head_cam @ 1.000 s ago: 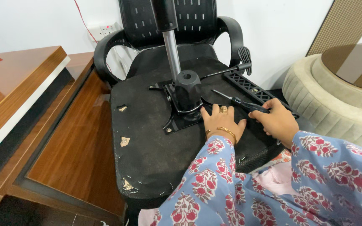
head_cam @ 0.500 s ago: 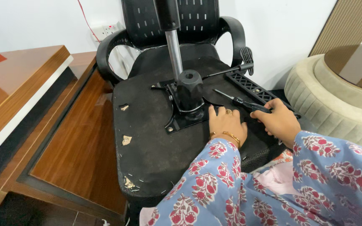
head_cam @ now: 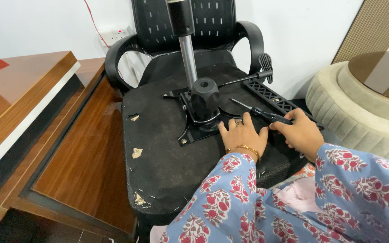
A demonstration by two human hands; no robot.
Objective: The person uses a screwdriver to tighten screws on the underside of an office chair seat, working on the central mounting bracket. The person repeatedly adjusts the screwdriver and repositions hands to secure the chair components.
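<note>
One upturned office chair (head_cam: pixel 167 148) beside a wooden desk (head_cam: pixel 28 103), black metal mechanism plate (head_cam: pixel 201 119) on its underside, left hand (head_cam: pixel 243 134) flat beside the plate, fingers spread, right hand (head_cam: pixel 299 133) further right of the plate, fingers clamped on a screwdriver (head_cam: pixel 260 112)

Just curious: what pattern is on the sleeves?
Red flowers on light blue sleeves, clearest in the head view.

White wall (head_cam: pixel 46 22), glossy wooden desk (head_cam: pixel 19 90), beige ribbed pouf (head_cam: pixel 338 103).

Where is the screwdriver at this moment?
In the head view, the screwdriver lies right of centre on the upturned chair seat underside, its handle gripped in the right hand, its tip pointing toward the black mechanism plate.
</note>
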